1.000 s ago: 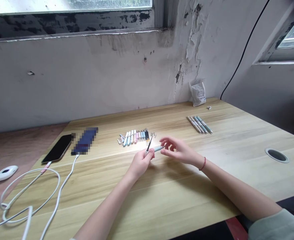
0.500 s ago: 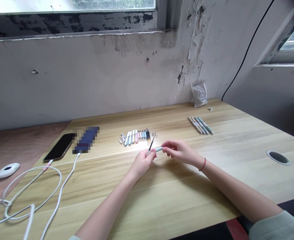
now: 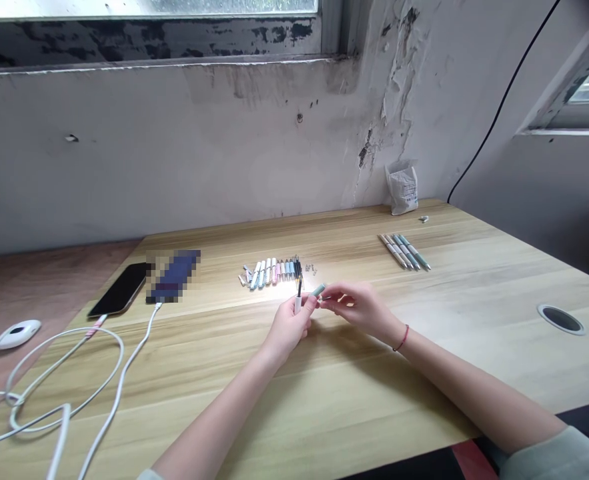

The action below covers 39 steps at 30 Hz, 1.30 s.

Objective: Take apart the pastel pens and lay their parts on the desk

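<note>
1. Head view: the left hand [image 3: 288, 323] is closed on two things at once: a pale green pen barrel [image 3: 318, 290] and a slim white tube [image 3: 297, 305] with a thin dark refill [image 3: 299, 288] standing out of its top.
2. Both are held above the pale wood-grained bench [image 3: 374, 413], between its far edge along the wall and its near edge.
3. The barrel's long axis slants out of the left grip toward the bench's far right corner, its free end just beside the right fingertips.
4. The tube's axis runs almost straight toward the far edge, so the two spread from the left grip like a narrow V.
5. The right hand [image 3: 354, 307] is nearer that free end, its thumb and fingers curled in from the right-edge side. A small grey piece [image 3: 326, 298] shows there, but I cannot tell whether this grip pinches it.
6. Beyond the left hand, toward the far edge, lies a row of white, pink and blue plastic pen parts [image 3: 274, 271]; slim pastel pens [image 3: 404, 252] lie side by side nearer the far right corner.
</note>
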Each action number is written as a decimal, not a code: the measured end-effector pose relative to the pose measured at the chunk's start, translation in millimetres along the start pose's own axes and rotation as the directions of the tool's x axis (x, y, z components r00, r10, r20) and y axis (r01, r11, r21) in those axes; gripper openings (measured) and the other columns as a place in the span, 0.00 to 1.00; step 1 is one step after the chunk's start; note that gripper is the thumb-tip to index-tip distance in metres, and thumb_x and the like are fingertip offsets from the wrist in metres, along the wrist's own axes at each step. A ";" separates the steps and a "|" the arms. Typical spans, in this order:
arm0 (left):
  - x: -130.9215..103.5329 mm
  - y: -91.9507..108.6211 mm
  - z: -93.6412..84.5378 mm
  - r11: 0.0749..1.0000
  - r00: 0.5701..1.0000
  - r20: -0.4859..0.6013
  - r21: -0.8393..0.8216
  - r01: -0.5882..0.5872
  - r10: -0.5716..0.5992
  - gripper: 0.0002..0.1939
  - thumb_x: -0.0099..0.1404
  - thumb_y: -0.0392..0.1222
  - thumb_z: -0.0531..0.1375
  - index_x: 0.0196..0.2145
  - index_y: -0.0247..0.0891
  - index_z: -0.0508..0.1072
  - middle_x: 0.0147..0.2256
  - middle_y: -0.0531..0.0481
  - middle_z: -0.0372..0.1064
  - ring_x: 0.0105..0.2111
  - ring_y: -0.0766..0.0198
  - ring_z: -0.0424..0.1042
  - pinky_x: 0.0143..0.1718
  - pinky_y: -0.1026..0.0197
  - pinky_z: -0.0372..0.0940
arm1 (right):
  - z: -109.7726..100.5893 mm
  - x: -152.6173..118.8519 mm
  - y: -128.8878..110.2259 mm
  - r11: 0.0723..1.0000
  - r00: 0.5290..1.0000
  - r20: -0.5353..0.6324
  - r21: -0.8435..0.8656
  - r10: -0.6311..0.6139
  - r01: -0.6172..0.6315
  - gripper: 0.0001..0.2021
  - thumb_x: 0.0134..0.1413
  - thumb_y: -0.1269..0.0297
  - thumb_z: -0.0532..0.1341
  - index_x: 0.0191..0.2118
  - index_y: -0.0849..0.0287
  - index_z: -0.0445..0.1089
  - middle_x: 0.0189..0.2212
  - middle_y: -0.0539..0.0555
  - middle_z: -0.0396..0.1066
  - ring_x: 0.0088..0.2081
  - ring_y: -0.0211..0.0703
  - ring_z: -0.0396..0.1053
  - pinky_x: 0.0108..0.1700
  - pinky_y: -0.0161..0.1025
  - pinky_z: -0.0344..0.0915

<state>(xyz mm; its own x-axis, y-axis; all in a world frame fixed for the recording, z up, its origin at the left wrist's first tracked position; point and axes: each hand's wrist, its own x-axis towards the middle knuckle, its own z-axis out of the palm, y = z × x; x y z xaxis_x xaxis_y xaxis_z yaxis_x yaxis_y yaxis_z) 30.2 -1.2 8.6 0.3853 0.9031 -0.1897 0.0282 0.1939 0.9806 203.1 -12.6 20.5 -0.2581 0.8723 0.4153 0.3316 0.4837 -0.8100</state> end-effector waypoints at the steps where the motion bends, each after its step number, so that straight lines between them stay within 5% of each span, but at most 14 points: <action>1: -0.4 -0.7 1.0 1.000 1.000 -0.002 0.020 -0.009 0.009 0.23 0.58 0.59 0.56 0.38 0.35 0.66 0.22 0.59 0.49 0.17 0.75 0.46 0.17 0.69 0.44 | 1.8 -0.6 -1.0 1.000 1.000 0.005 -0.006 -0.010 0.010 0.09 0.55 0.58 0.59 0.36 0.57 0.72 0.34 0.54 0.74 0.34 0.41 0.71 0.34 0.39 0.71; 10: 0.6 -7.8 -4.1 0.920 0.986 -0.043 0.368 -0.135 0.161 0.22 0.64 0.59 0.49 0.34 0.35 0.66 0.20 0.56 0.56 0.21 0.68 0.56 0.22 0.66 0.52 | 8.0 -3.7 -5.1 1.000 0.999 0.039 -0.016 0.024 -0.024 0.09 0.57 0.62 0.57 0.40 0.56 0.71 0.36 0.54 0.75 0.37 0.42 0.72 0.38 0.40 0.72; 19: 3.1 -7.7 -6.2 0.922 0.983 0.008 0.345 -0.175 0.183 0.21 0.65 0.57 0.48 0.35 0.35 0.66 0.21 0.55 0.57 0.20 0.69 0.56 0.22 0.65 0.53 | 8.2 -3.8 -5.5 0.999 0.999 0.043 -0.007 0.033 -0.033 0.09 0.58 0.61 0.56 0.39 0.57 0.71 0.34 0.54 0.75 0.35 0.42 0.72 0.36 0.39 0.71; 25: 4.9 -7.5 -10.7 0.937 0.989 0.015 0.318 -0.145 0.148 0.19 0.65 0.58 0.48 0.33 0.37 0.61 0.22 0.57 0.54 0.19 0.71 0.54 0.21 0.66 0.51 | -13.2 3.4 0.6 0.994 0.988 -0.124 -0.046 0.097 -0.104 0.11 0.54 0.58 0.58 0.38 0.59 0.70 0.33 0.56 0.73 0.35 0.44 0.72 0.33 0.41 0.73; 39: 1.7 -2.9 -11.4 0.858 0.977 0.112 0.468 -0.213 0.182 0.20 0.65 0.57 0.47 0.27 0.38 0.59 0.22 0.56 0.54 0.21 0.69 0.52 0.22 0.66 0.50 | -21.0 4.3 2.7 0.990 0.998 0.066 -0.138 -0.016 0.025 0.10 0.58 0.63 0.55 0.40 0.58 0.71 0.33 0.55 0.74 0.33 0.41 0.71 0.32 0.37 0.67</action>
<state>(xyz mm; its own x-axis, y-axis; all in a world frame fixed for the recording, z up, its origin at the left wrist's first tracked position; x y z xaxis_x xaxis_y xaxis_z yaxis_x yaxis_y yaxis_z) 20.3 4.2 4.8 0.4849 0.8746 -0.0015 0.3737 -0.2056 0.9045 221.9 -6.0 28.7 -0.3226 0.8580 0.3996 0.4471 0.5102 -0.7347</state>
